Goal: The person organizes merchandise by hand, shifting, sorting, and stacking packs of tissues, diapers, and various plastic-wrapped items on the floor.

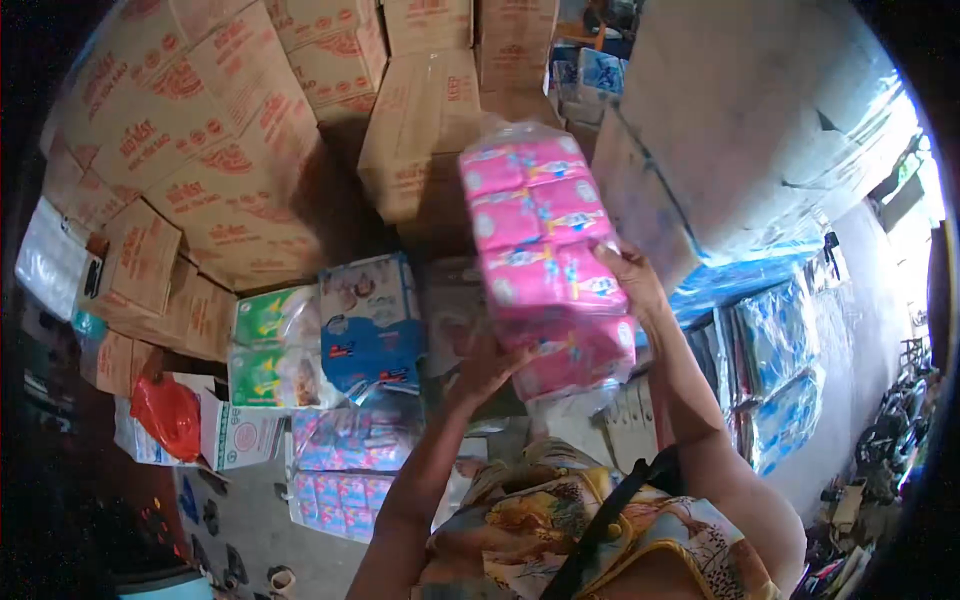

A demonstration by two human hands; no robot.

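A person in a patterned top (600, 530), w/ a dark strap (610, 515) across it, holds a pink pkg. (545, 225) in clear wrap w/ 2 hands, just right of ctr. frame. Its upper face shows 3 rows of packs; a 2nd pink face shows below, nearer the body.

The R hand (630, 272) grips the pkg.'s right edge, thumb and fingers bent onto the wrap. The L hand (487, 372) is at the lower left side, fingers reaching to the pink plastic; it is blurred, so can't tell how tightly it closes.

Left of the L hand, approx. ctr., a blue-and-white pack (370, 325) stands beside a green-and-white pack (275, 350). Below them, pink-and-blue packs (345, 505) lie in clear wrap, bot. ctr.-left. A red bag (168, 415) sits at left, by an open white carton (240, 435).

Brown cartons (215, 150) w/ red print are stacked, upper left; 1 more brown box (425, 130) stands top ctr., near the pkg.'s upper left. At upper right: a large wrapped bale (750, 120). Under it, at right, blue wrapped packs (780, 330). Footwear (235, 565) is on the gray floor (320, 565), lower left.
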